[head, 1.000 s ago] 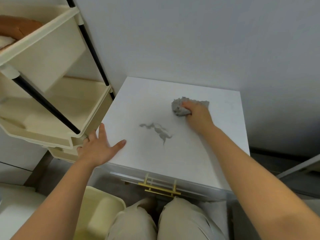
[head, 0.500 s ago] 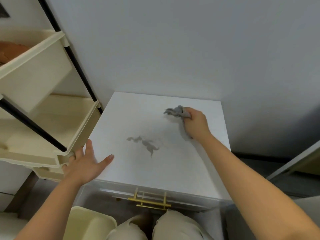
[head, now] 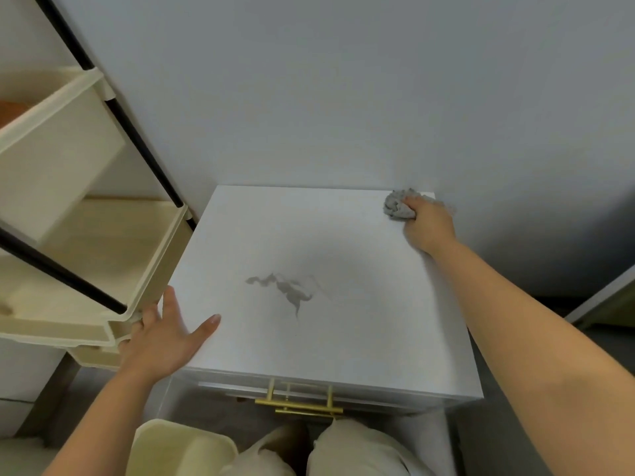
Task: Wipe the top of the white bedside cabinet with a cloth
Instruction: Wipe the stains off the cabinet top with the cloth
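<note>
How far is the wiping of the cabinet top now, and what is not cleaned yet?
Done: hard to judge; no part of the cabinet top looks visibly cleaner. In hand: the right hand presses the grey cloth at the back right corner, while the left hand rests flat on the front left edge. Left: the dark smear near the middle is still unwiped.

White bedside cabinet [head: 360,235], top pretty bare. A grey smudge [head: 285,292] sits a bit left of centre, a scrunched grey cloth [head: 395,206] is pressed into the back right corner (right hand [head: 427,225] gripping it), and the left hand [head: 165,338] lies flat on the front left corner.
</note>
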